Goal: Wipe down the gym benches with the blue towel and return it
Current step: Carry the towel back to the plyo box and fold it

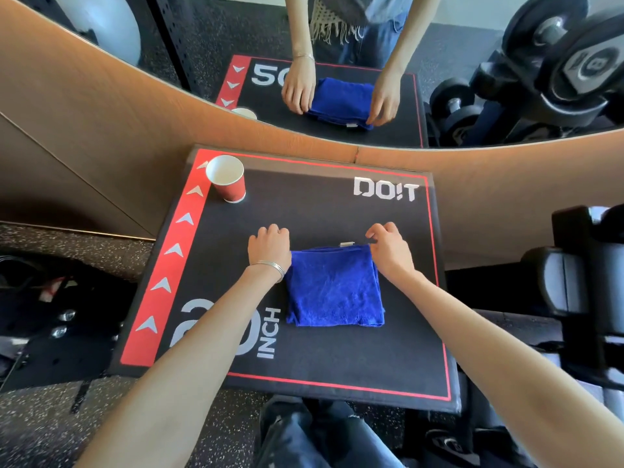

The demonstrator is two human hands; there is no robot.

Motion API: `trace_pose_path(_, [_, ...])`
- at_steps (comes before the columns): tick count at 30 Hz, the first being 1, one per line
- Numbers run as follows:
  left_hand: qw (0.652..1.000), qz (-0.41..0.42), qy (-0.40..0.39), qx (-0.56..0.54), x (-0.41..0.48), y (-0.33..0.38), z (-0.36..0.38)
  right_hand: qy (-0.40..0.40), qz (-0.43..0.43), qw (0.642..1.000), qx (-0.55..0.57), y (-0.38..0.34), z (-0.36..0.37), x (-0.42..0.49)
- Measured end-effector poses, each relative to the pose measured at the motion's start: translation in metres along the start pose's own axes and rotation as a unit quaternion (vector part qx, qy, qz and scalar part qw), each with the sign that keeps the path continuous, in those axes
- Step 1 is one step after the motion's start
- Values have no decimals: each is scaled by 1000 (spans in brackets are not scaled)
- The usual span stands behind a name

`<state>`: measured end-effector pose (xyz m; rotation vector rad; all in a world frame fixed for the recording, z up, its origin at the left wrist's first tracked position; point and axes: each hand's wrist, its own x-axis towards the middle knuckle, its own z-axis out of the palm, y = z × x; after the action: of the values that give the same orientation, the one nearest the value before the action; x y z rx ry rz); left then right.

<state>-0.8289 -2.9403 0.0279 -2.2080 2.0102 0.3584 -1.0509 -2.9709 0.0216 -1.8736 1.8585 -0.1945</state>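
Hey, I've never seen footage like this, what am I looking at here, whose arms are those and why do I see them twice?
There is one picture, from a camera worn on a person's head, looking down at their own bare hands. No machine is involved. The left hand and right hand rest at the far corners of a folded blue towel, fingers curled at its edge. The towel lies on a black box with red trim. A red paper cup stands at its far left corner. The second pair of arms above is a reflection in a wall mirror.
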Motion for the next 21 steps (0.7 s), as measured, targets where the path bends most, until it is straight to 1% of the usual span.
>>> trace_pose_path(2, [997, 45, 63, 1, -15, 1, 2, 53, -55, 997, 11, -6, 2, -17])
trace_pose_path(3, [993, 84, 82, -17, -24, 5, 6, 58, -96, 994, 10, -7, 6, -27])
trace_pose_path(4, [988, 125, 83, -47, -36, 9, 12, 39, -134, 990, -2, -7, 12, -39])
trace_pose_path(5, [982, 161, 65, -79, -49, 15, 19, 8, -164, 986, -27, -6, 20, -52])
trace_pose_path(6, [977, 187, 28, -96, -62, 20, 28, -29, -183, 981, -56, -5, 27, -66])
trace_pose_path(7, [974, 203, -16, -96, -72, 24, 38, -48, -202, 974, -93, -1, 35, -78])
trace_pose_path(8, [974, 211, -56, -68, -79, 25, 48, -57, -229, 963, -131, 2, 41, -87])
trace_pose_path(9, [973, 217, -79, -17, -82, 24, 57, -60, -257, 951, -162, 6, 46, -92])
trace_pose_path(10, [971, 224, -83, 30, -82, 22, 63, -48, -278, 937, -208, 8, 47, -94])
trace_pose_path(11, [968, 232, -77, 62, -80, 19, 68, -54, -285, 927, -239, 11, 49, -93])
trace_pose_path(13, [965, 241, -69, 72, -74, 16, 72, -74, -273, 920, -270, 13, 51, -91])
trace_pose_path(15, [966, 244, -69, 49, -62, 17, 73, -47, -247, 931, -263, 14, 51, -90])
trace_pose_path(21, [956, 281, -75, 35, -11, 38, 59, 9, -202, 937, -285, 20, 47, -65])
